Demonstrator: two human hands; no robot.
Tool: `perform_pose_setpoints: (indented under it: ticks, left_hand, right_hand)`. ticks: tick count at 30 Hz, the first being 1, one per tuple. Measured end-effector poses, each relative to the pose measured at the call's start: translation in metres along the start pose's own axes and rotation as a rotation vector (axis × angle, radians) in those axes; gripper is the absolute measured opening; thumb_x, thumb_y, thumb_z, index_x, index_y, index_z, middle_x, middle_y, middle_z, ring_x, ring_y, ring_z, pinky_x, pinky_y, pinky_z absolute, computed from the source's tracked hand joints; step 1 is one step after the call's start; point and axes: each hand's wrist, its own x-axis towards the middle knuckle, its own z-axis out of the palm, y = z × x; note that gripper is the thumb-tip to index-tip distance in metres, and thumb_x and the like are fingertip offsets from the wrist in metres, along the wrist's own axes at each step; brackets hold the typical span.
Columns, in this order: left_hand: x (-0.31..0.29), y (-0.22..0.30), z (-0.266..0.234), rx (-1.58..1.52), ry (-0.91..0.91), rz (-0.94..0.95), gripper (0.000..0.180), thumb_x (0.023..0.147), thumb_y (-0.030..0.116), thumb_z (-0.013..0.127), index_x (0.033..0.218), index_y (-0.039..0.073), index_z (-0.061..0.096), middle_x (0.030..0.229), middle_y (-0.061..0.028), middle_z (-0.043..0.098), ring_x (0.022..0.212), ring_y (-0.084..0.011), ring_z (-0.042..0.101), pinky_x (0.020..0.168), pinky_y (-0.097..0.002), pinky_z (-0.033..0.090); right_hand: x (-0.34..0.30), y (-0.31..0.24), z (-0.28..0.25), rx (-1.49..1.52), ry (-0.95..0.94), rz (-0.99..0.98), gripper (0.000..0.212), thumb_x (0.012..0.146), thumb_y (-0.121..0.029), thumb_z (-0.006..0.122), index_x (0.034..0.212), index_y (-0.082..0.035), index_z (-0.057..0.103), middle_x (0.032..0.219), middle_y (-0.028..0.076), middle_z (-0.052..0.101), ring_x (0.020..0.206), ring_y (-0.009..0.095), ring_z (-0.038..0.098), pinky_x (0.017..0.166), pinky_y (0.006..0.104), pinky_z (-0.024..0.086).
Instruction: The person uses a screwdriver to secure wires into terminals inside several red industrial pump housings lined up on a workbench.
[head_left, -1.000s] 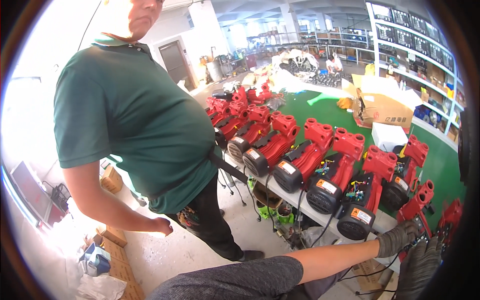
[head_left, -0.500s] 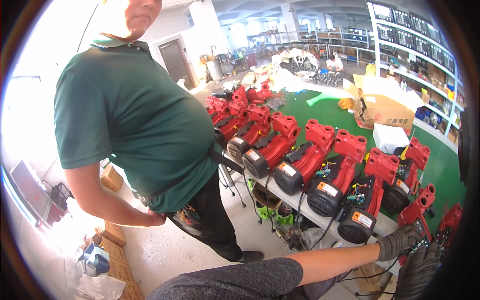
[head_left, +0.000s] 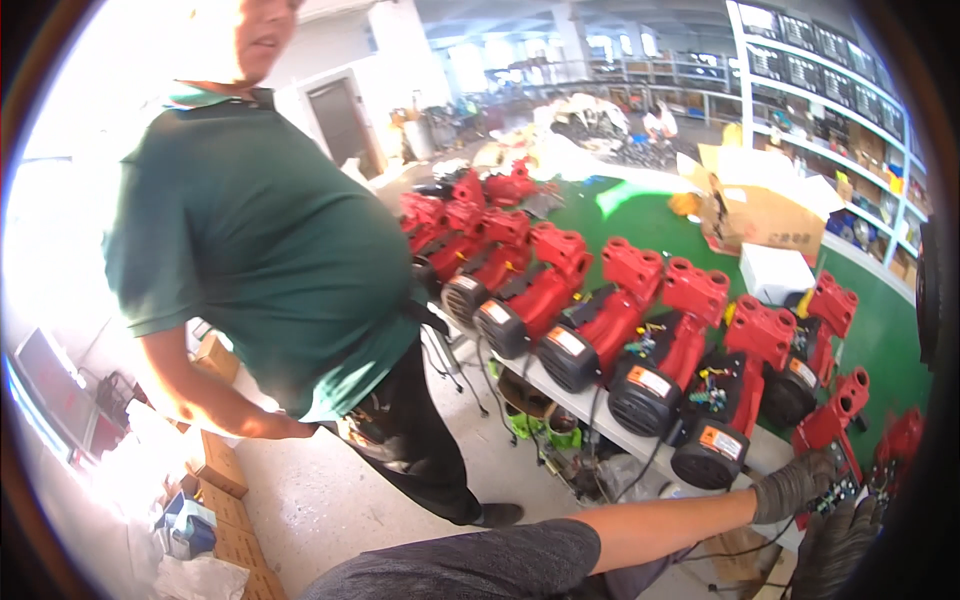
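Note:
At the lower right, my left hand (head_left: pixel 793 488) in a dark grey glove is closed against the near end of a red pump (head_left: pixel 832 415) with round ports. Close beside it, lower down, is my right hand (head_left: pixel 838 548), gloved too, with its fingers bent over the same pump's dark wiring area. What those fingertips hold is hidden. Another red pump (head_left: pixel 897 440) lies just beyond, at the picture's dark rim. Left of my hands stands a pump (head_left: pixel 762 335) with a black round motor cover and loose coloured wires.
Several more red pumps (head_left: pixel 625 262) line the green-topped table (head_left: pixel 655 215), with black cables hanging off its edge. A person in a green shirt (head_left: pixel 265 240) stands at the left. An open carton (head_left: pixel 765 215) and a white box (head_left: pixel 777 273) sit farther back, before shelving (head_left: pixel 800 95).
The view has shifted slightly, and the person in green has turned a little, with an arm lower. Both my hands stay at the same pump.

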Motion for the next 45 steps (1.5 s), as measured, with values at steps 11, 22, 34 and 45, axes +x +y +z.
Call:
perform_pose_setpoints:
  ticks: [11, 22, 34, 45]
  left_hand:
    - [0.009, -0.048, -0.058, 0.025, 0.0, -0.01, 0.025, 0.084, 0.007, 0.072, 0.108, 0.008, 0.07, 0.12, -0.0042, 0.068, 0.121, -0.0264, 0.06, 0.107, -0.0438, 0.047]
    - [0.014, -0.02, -0.049, -0.291, 0.029, -0.178, 0.015, 0.091, 0.007, 0.065, 0.105, 0.007, 0.069, 0.12, -0.0058, 0.071, 0.122, -0.0275, 0.06, 0.109, -0.0436, 0.043]
    - [0.012, -0.03, -0.057, -0.172, 0.052, -0.147, 0.023, 0.083, 0.006, 0.072, 0.106, 0.008, 0.073, 0.116, -0.0053, 0.072, 0.118, -0.0274, 0.062, 0.105, -0.0433, 0.046]
    - [0.007, -0.039, -0.052, -0.126, 0.033, -0.101, 0.025, 0.082, 0.009, 0.075, 0.107, 0.01, 0.074, 0.116, -0.0039, 0.071, 0.118, -0.0269, 0.062, 0.103, -0.0436, 0.047]
  right_hand:
    - [-0.007, -0.013, 0.018, 0.492, 0.027, 0.232, 0.048, 0.076, 0.011, 0.077, 0.118, -0.003, 0.058, 0.111, 0.016, 0.06, 0.101, 0.03, 0.064, 0.088, 0.0397, 0.053]
    - [-0.036, 0.012, -0.002, 0.614, 0.339, 0.358, 0.021, 0.086, -0.003, 0.063, 0.105, -0.005, 0.055, 0.097, 0.018, 0.061, 0.086, 0.026, 0.058, 0.082, 0.0405, 0.053]
    - [-0.031, 0.034, 0.173, 0.221, -0.15, 0.159, 0.033, 0.088, -0.012, 0.067, 0.12, -0.013, 0.069, 0.107, 0.006, 0.067, 0.085, 0.027, 0.073, 0.064, 0.0393, 0.058]
    - [-0.024, 0.018, 0.175, 0.602, -0.242, 0.291, 0.018, 0.093, -0.013, 0.065, 0.11, -0.008, 0.071, 0.093, 0.014, 0.071, 0.079, 0.031, 0.072, 0.066, 0.0401, 0.058]
